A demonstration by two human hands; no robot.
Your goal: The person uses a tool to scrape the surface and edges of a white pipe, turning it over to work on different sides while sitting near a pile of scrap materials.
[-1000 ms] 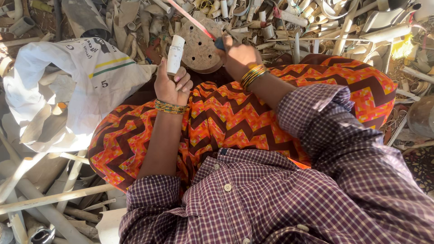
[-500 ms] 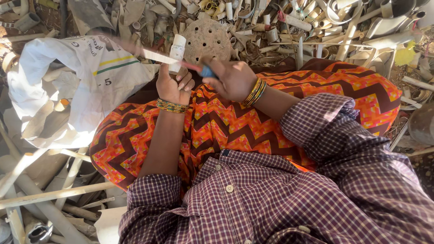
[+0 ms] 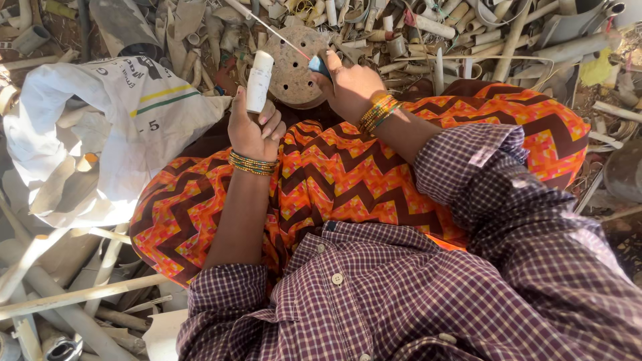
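Scene: a seated person is seen from above, with scrap pipe pieces (image 3: 461, 40) heaped on the ground at the far side and more lying at the near left.
Left hand: the left hand (image 3: 253, 127) is raised over the lap and is closed around a short white pipe piece (image 3: 259, 81), which is held upright above the fist.
Right hand: the right hand (image 3: 351, 83) is closed on a thin red-tipped rod (image 3: 281, 37) with a blue grip; the rod is angled up to the far left, across the disc.
Hands together: the two hands are held apart, the right one farther and to the right of the left.
Disc: a round brown perforated disc (image 3: 294, 70) lies just beyond the lap, between the two hands.
Bangles: gold and green bangles (image 3: 253, 162) are worn on the left wrist, and a like set on the right.
Lap: an orange zigzag cloth (image 3: 334, 180) is spread over the knees, under both forearms.
Sack: a white woven sack (image 3: 100, 134) is slumped at the left, touching the cloth's edge.
Shirt: a purple checked shirt (image 3: 401, 294) fills the near part.
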